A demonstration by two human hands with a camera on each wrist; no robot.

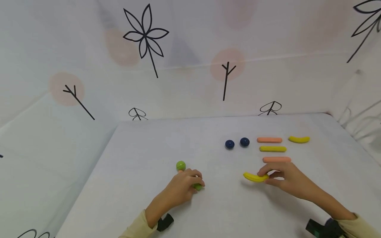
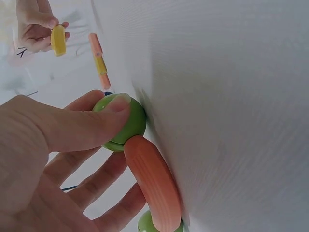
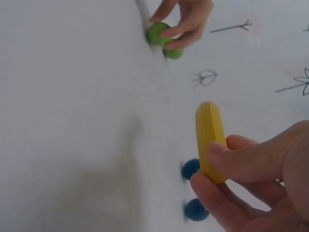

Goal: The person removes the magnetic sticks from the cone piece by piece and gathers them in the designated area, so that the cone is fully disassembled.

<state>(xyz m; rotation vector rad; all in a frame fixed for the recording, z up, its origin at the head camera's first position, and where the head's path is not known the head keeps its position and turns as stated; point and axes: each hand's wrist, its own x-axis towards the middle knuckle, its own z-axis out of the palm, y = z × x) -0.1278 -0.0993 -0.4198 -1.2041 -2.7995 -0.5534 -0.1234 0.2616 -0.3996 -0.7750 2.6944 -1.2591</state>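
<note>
My left hand [image 1: 183, 186] pinches a green ball [image 2: 133, 121] between thumb and fingers, low at the tabletop. One end of a curved orange stick [image 2: 153, 181] meets that ball. A second green ball [image 1: 180, 165] sits at the stick's other end, beyond the hand. In the head view, most of the orange stick is hidden behind the left hand. Off to the right, my right hand [image 1: 293, 180] pinches one end of a curved yellow stick [image 3: 211, 128] above the table, its free end pointing left. Its ridged side shows in the right wrist view.
Two dark blue balls [image 1: 230, 144] lie farther back on the white table [image 1: 148, 142]. Right of them, a straight yellow stick [image 1: 273, 149] lies between two straight orange sticks [image 1: 269, 140]. Another curved yellow stick [image 1: 299, 139] lies at the far right. Patterned white cloth [image 1: 190, 92] hangs behind.
</note>
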